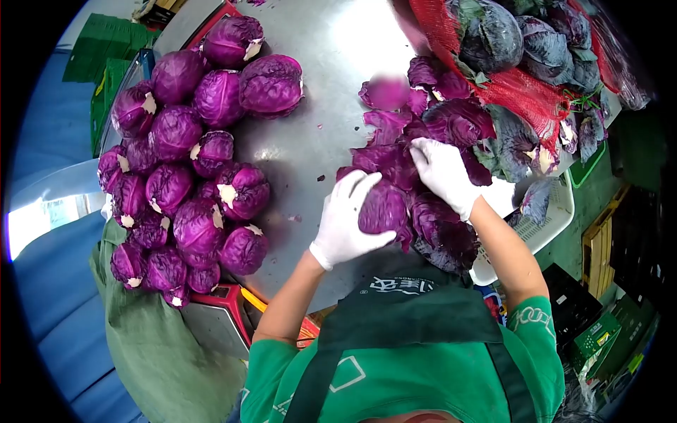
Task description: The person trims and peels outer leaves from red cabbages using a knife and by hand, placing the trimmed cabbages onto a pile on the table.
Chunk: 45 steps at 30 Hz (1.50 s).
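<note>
My left hand point(349, 224), in a white glove, is wrapped around the left side of a red cabbage point(383, 209) on the metal table, thumb at its near side and fingers over its top. My right hand point(446, 175), also gloved in white, lies just beyond and to the right of that head, over loose purple cabbage leaves point(458, 121). Its fingers are bent and close together; whatever is under their tips is hidden. Darker leaves point(446, 236) spread below my right wrist, beside the cabbage.
Peeled red cabbages point(173, 134) are piled on the left of the metal table point(296, 169). At the upper right, a red mesh sack point(525, 99) holds unpeeled cabbages point(491, 37). A white plastic basket point(560, 218) is at the right, and a red scale point(224, 310) at lower left.
</note>
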Motion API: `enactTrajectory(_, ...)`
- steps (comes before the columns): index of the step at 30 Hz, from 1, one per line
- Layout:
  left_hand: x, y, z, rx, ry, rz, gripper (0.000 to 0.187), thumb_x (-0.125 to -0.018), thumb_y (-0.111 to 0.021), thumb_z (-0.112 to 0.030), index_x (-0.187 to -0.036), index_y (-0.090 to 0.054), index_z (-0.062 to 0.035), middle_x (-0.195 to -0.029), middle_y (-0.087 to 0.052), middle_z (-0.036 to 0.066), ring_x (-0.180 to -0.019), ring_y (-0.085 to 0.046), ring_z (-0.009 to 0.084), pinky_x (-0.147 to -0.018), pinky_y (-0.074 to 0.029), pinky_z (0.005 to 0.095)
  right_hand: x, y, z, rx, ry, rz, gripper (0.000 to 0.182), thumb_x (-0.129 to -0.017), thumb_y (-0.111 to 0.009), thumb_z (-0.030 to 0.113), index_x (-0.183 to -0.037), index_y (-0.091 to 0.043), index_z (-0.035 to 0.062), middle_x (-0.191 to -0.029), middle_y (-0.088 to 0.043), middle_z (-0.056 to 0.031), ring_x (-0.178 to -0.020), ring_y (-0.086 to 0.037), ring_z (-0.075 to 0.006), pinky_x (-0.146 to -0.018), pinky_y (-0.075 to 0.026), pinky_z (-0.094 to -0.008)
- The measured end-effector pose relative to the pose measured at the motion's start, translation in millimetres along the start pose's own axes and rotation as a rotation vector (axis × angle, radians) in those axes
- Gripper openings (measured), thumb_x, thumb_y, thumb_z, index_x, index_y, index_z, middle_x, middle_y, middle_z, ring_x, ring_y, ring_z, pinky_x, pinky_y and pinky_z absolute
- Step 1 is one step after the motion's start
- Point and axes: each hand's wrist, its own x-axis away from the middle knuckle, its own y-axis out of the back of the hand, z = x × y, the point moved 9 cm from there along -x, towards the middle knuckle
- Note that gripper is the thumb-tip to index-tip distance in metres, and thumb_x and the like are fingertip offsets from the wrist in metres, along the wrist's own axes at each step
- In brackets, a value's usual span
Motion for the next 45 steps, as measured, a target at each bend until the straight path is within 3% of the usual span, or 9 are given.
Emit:
enactTrajectory(6,28.0,8.0,8.9,0.037,-0.011,-0.081,0.1,-0.062,-0.088,-0.034,-0.145,-0.04,-0.0062,-0.139,-0.042,0.021,-0.133,-0.041,0.04,-0.112,-0.036,0.0475,-25.8,-32.5,-31.4,0.043,-0.146,0.149,0.026,-0.093,-0.061,0.023,-0.106,-0.067,0.0015,-0.092,-0.068,-0.0203,-0.086,-0.067,-0.0371,-0.079,-0.053,-0.0449)
enactTrajectory(8,41.4,8.9,27.2,0.165,0.09,-0.153,0.102,-0.061,-0.089,-0.03,-0.146,-0.037,-0.0054,-0.14,-0.039,0.023,-0.134,-0.04,0.0396,-0.113,-0.035,0.0459,-18.6,5.5,3.2,0.068,-0.036,-0.124,0.033,-0.091,-0.065,0.029,-0.111,-0.064,0.0032,-0.104,-0.063,-0.0167,-0.093,-0.065,-0.0341,-0.08,-0.053,-0.0432)
enactTrajectory(14,42.4,5.7,49.4,0.345,0.169,-0.197,0.1,-0.061,-0.09,-0.03,-0.142,-0.038,-0.0054,-0.137,-0.041,0.019,-0.13,-0.044,0.0355,-0.111,-0.038,0.0447,39.2,-6.8,78.5,-0.219,0.012,0.357,0.05,-0.088,-0.07,0.044,-0.12,-0.062,0.0061,-0.113,-0.059,-0.0143,-0.095,-0.066,-0.0332,-0.084,-0.054,-0.0396)
enactTrajectory(20,42.9,9.4,38.1,0.213,0.107,-0.206,0.098,-0.06,-0.09,-0.029,-0.142,-0.04,-0.0054,-0.137,-0.045,0.017,-0.13,-0.045,0.0319,-0.111,-0.038,0.0431,36.3,-16.4,55.2,-0.318,0.01,0.125,0.013,-0.087,-0.061,0.013,-0.095,-0.067,0.0047,-0.085,-0.066,-0.0121,-0.078,-0.067,-0.032,-0.069,-0.053,-0.039)
enactTrajectory(26,54.5,17.0,49.6,0.826,0.223,-0.273,0.1,-0.062,-0.091,-0.027,-0.143,-0.037,-0.004,-0.139,-0.045,0.012,-0.131,-0.046,0.0247,-0.114,-0.034,0.0396,13.0,38.3,-65.1,-0.743,-0.736,-0.188,0.025,-0.093,-0.069,0.023,-0.091,-0.069,-0.0013,-0.067,-0.062,-0.0021,-0.058,-0.056,-0.012,-0.056,-0.045,-0.0293)
enactTrajectory(31,47.3,17.0,44.8,0.888,0.211,-0.265,0.099,-0.062,-0.09,-0.023,-0.143,-0.037,-0.0041,-0.138,-0.046,0.011,-0.13,-0.047,0.024,-0.114,-0.034,0.0387,-0.3,54.4,106.6,-0.386,-0.024,0.311,0.058,-0.079,-0.08,0.044,-0.125,-0.066,0.0119,-0.1,-0.062,-0.0102,-0.082,-0.063,-0.021,-0.078,-0.052,-0.0319)
enactTrajectory(34,42.7,24.5,26.9,0.776,0.165,-0.184,0.098,-0.061,-0.09,-0.022,-0.142,-0.04,-0.004,-0.137,-0.047,0.01,-0.129,-0.048,0.0236,-0.113,-0.035,0.0384,11.5,19.2,129.9,-0.323,0.178,0.341,0.035,-0.083,-0.076,0.015,-0.117,-0.068,0.0091,-0.087,-0.058,-0.0098,-0.074,-0.062,-0.0233,-0.07,-0.052,-0.0337)
enactTrajectory(40,53.6,28.3,19.5,0.651,0.062,-0.189,0.094,-0.059,-0.09,-0.022,-0.139,-0.045,-0.0044,-0.138,-0.047,0.012,-0.129,-0.047,0.0243,-0.113,-0.036,0.0397,-8.1,46.3,97.3,-0.543,-0.085,0.074,0.01,-0.089,-0.068,0.009,-0.097,-0.068,0.0018,-0.085,-0.068,-0.0091,-0.074,-0.067,-0.0161,-0.07,-0.053,-0.0298)
enactTrajectory(45,54.3,47.3,4.5,0.358,0.009,-0.346,0.093,-0.057,-0.089,-0.023,-0.138,-0.046,-0.0039,-0.135,-0.047,0.018,-0.128,-0.048,0.0339,-0.109,-0.04,0.0436,29.2,30.8,132.0,-0.311,0.098,0.338,0.052,-0.082,-0.077,0.028,-0.128,-0.063,0.0067,-0.089,-0.06,-0.0076,-0.072,-0.062,-0.0219,-0.072,-0.052,-0.0313)
